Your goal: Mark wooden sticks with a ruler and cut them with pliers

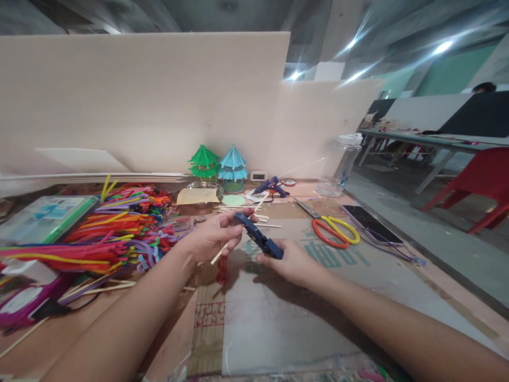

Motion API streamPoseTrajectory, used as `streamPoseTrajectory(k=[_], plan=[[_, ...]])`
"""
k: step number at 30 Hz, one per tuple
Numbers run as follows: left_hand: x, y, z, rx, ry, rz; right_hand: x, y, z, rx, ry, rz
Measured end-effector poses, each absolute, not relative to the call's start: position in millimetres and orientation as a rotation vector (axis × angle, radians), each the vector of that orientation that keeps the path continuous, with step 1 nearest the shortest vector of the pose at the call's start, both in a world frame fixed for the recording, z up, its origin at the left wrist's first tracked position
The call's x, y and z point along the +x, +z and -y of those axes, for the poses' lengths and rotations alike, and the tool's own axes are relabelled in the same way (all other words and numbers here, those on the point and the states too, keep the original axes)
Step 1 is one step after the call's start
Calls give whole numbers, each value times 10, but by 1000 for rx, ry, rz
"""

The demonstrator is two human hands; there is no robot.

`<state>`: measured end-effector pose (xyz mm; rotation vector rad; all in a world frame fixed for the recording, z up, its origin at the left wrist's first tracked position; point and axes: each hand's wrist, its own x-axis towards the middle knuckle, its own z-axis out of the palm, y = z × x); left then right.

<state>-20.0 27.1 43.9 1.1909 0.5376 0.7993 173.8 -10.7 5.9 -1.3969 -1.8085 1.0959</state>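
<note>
Gluing step — right hand (pixel 292 260) gripping the glue gun (pixel 258 236), left hand (pixel 214 236) pinching the wooden stick (pixel 238 228); next, a steady squeeze.

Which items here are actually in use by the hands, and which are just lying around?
In use:
left hand holding a thin wooden stick
right hand gripping blue cutting pliers at the stick

Lying about:
pipe cleaners
scissors
glue gun
phone
green and blue paper pagodas
water bottle

Both forearms stretched forward, left hand (pixel 214 233) fingers pinched, right hand (pixel 288 260) apparently curled closed, knuckles up.
</note>
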Motion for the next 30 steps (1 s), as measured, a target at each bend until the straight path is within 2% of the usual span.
streamPoseTrajectory(k=[8, 14, 25, 30], plan=[[-195, 487, -230, 1192, 781, -509, 1745, 99, 138, -1412, 1020, 1827], [-208, 509, -193, 1219, 780, -500, 1806, 124, 155, -1360, 1190, 1889], [-189, 518, -169, 1269, 773, -494, 1829, 128, 219, -1468, 898, 1955], [-198, 517, -164, 1280, 760, -496, 1762, 99, 202, -1504, 870, 1958]])
